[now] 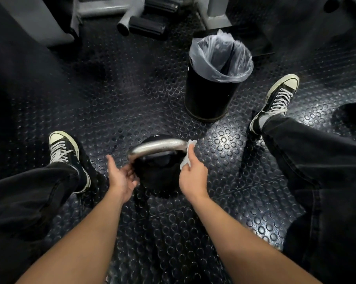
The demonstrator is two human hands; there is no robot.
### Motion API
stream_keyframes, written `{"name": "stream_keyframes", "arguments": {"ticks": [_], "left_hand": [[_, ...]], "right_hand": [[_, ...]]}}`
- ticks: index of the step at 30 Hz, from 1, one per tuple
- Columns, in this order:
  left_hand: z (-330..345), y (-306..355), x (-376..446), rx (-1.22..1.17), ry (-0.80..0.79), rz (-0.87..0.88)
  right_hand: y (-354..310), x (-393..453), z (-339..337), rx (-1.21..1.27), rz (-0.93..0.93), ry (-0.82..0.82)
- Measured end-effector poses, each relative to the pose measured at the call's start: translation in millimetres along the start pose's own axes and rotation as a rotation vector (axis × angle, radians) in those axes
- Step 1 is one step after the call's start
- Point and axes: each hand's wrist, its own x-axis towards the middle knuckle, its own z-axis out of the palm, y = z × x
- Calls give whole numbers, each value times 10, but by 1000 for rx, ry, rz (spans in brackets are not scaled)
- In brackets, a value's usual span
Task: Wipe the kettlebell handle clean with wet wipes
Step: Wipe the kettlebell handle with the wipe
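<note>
The black kettlebell [156, 173] sits on the bumpy rubber floor [119, 95] between the person's two shoes, just in front of both hands, and its shiny handle [158, 147] runs from left to right. The right hand [191, 173] pinches a white wet wipe [186, 158] against the handle's right end, while the left hand [121, 175] is loosely open beside the left end, holding nothing. The wipe will probably slide left along the bar, and there is open floor all around, with the lined trash bin [216, 78] standing well behind.

A black kettlebell [158, 173] is stood upright on the studded rubber floor [119, 95], near its middle. Its silvery handle [158, 147] is arched across the top. A white wet wipe [187, 155] is pressed against the handle's right end.
</note>
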Motion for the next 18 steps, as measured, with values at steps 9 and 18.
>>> {"name": "stream_keyframes", "arguments": {"ticks": [9,18], "left_hand": [[7,22,-48,-6,-27,1],[32,29,-84,15,-22,4]], "right_hand": [[-81,-45,20,13,18,32],[-79,-10,45,26,60,61]]}}
